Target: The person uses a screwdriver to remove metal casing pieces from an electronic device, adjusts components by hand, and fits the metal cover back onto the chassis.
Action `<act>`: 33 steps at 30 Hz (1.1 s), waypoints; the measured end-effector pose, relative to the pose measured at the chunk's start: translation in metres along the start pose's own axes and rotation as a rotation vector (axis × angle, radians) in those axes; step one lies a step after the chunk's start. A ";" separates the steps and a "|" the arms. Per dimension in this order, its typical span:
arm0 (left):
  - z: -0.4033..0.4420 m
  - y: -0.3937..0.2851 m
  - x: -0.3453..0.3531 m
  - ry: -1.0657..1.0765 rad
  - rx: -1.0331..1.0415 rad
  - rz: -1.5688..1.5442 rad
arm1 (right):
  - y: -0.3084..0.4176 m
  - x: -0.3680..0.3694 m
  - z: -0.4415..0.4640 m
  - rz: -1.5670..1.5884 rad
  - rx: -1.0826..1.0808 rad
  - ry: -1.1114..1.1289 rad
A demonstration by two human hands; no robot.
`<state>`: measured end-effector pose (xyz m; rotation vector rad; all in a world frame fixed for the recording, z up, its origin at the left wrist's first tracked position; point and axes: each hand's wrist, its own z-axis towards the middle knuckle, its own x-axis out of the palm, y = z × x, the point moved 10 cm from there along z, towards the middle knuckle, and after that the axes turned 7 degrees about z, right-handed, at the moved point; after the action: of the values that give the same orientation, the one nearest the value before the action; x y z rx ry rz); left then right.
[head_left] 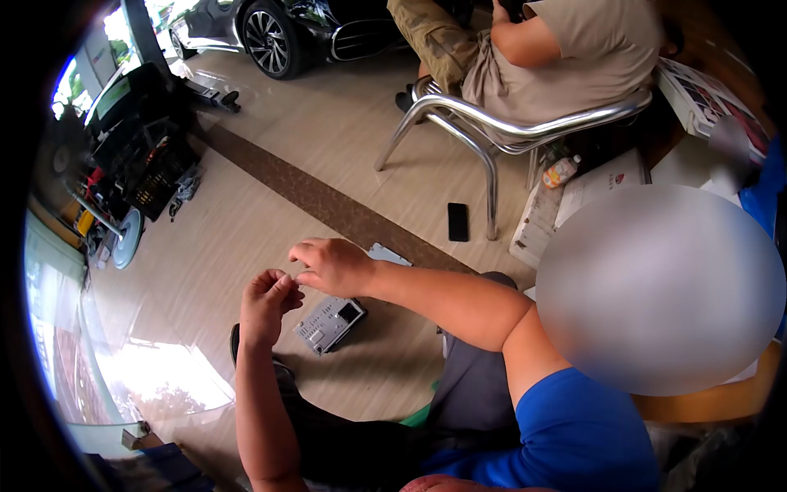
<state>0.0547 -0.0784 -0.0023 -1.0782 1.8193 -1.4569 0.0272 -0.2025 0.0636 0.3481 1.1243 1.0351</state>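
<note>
My left hand is raised over the floor, with thumb and fingers pinched together. Close against its fingertips is my right hand, its fingers bent inward. Anything held between them is too small to make out. Below the hands, a grey metal electronics box with slots and a dark square lies on the floor. Partly hidden behind my right wrist is a flat silvery metal plate.
A black phone lies on the floor near a metal chair with a seated person. A bottle stands by white boxes. Tools and a black basket are at left; a dark car stands behind.
</note>
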 end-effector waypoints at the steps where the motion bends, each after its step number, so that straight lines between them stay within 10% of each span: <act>1: -0.001 0.000 0.000 -0.003 0.004 -0.002 | 0.002 0.001 -0.002 -0.002 -0.004 0.003; 33: -0.005 0.001 -0.038 -0.216 0.096 -0.160 | 0.029 -0.023 -0.010 0.031 0.011 0.007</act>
<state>0.0702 -0.0432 -0.0038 -1.3034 1.5285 -1.4399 0.0025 -0.2085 0.0925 0.3717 1.1342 1.0582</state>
